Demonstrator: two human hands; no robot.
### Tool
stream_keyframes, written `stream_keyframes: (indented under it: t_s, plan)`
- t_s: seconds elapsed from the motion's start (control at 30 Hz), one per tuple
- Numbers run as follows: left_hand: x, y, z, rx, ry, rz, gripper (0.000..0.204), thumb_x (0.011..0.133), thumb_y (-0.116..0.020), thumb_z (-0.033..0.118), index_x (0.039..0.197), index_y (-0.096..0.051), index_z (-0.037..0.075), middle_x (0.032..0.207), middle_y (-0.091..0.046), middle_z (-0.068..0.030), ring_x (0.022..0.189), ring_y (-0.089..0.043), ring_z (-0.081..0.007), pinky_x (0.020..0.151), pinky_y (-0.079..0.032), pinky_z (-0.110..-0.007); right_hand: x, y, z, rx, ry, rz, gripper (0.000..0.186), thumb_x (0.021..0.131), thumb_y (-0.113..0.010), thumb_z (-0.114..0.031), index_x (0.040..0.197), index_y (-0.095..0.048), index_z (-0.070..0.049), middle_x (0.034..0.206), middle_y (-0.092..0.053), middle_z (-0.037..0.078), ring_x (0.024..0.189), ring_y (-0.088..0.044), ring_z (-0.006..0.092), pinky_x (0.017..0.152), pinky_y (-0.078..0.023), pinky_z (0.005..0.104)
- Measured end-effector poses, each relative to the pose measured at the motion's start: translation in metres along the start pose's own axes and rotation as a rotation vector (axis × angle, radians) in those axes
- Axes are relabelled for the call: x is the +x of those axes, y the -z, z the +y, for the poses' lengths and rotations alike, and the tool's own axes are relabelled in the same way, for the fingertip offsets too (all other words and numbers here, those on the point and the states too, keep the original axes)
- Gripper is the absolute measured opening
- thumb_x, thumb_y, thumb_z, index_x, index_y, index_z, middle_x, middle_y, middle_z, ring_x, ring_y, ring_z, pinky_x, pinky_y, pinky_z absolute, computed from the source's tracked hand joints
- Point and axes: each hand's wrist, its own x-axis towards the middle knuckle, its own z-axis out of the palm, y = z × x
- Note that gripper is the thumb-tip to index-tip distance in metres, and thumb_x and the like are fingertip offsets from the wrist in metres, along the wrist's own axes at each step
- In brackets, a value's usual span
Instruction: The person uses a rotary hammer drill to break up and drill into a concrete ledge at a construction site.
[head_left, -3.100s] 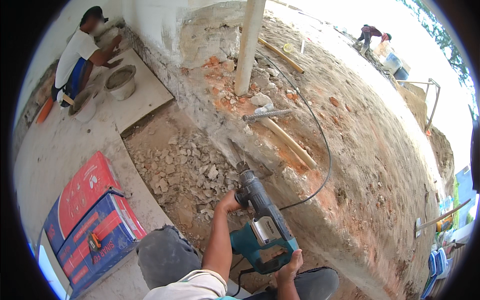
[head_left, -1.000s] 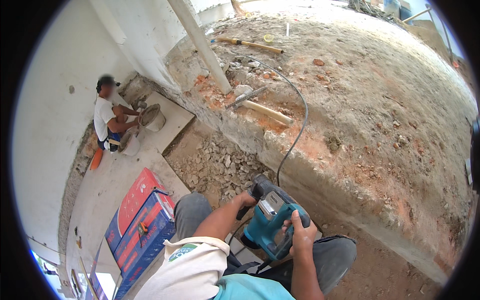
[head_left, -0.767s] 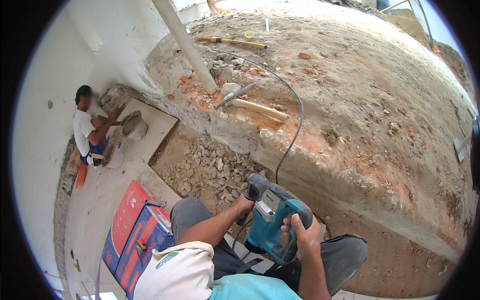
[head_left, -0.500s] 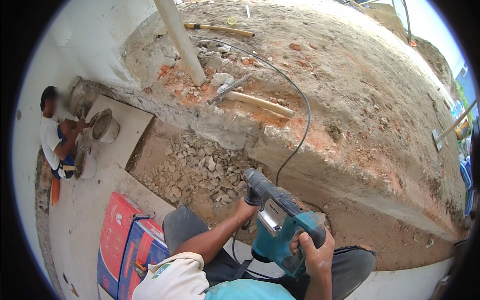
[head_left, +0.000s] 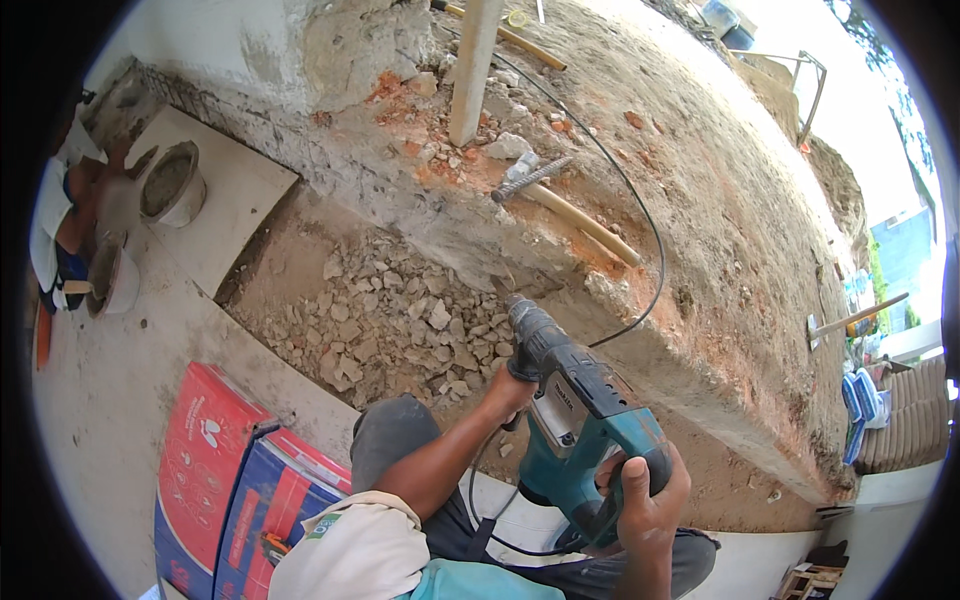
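A teal and black demolition hammer drill (head_left: 572, 400) lies across my lap, its nose tilted away from me. My left hand (head_left: 508, 393) is wrapped round its black side handle near the front. My right hand (head_left: 648, 498) grips the rear handle, thumb over the top. The drill's tip reaches the lower face of a broken concrete ledge (head_left: 690, 365); whether it touches is hard to see. Beside the tip lies a heap of grey rubble (head_left: 400, 325). A black cable (head_left: 655, 225) curves over the ledge, and more cable hangs below the drill.
Along the ledge lie a wooden-handled tool (head_left: 585, 225) and an upright pole (head_left: 474, 75). Red and blue boxes (head_left: 205, 440) stand at my left. Farther left, a person (head_left: 75, 200) sits by two buckets (head_left: 180, 195) of grey mix. A hoe (head_left: 860, 320) rests at the right.
My view has turned toward the right, so the person and boxes sit farther left. The drill's nose has risen toward the ledge face, with both hands still on its handles.
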Motion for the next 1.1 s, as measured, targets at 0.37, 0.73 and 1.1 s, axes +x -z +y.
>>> stream_keyframes:
  t_s: [0.37, 0.73, 1.1]
  plan:
    - [0.028, 0.002, 0.021, -0.793, 0.092, -0.254, 0.031, 0.089, -0.063, 0.025, 0.110, -0.063, 0.002, 0.099, -0.066, -0.0085, 0.086, -0.060, -0.0183, 0.076, -0.046, -0.036, 0.046, -0.078, -0.101, -0.388, 0.052, -0.119, 0.049, 0.085, -0.071, -0.046, 0.087, -0.059, 0.001, 0.067, -0.057, 0.002, 0.060, -0.053, 0.0084, 0.055, -0.042, 0.0231]
    - [0.030, 0.014, 0.055, -0.904, 0.111, -0.459, 0.032, 0.088, -0.064, 0.020, 0.118, -0.060, 0.007, 0.111, -0.066, -0.0067, 0.101, -0.064, -0.0186, 0.085, -0.051, -0.036, 0.077, -0.099, -0.128, -0.482, 0.088, -0.147, 0.044, 0.089, -0.066, -0.041, 0.090, -0.059, 0.002, 0.064, -0.057, 0.004, 0.054, -0.055, 0.0106, 0.047, -0.044, 0.0234]
    - [0.044, 0.007, 0.062, -0.915, -0.044, -0.559, 0.035, 0.091, -0.061, 0.026, 0.122, -0.058, 0.009, 0.114, -0.066, -0.0064, 0.103, -0.064, -0.0187, 0.089, -0.052, -0.037, 0.109, -0.103, -0.142, -0.527, 0.114, -0.195, 0.049, 0.086, -0.069, -0.047, 0.091, -0.061, 0.002, 0.064, -0.057, 0.004, 0.054, -0.055, 0.0095, 0.047, -0.043, 0.0221]
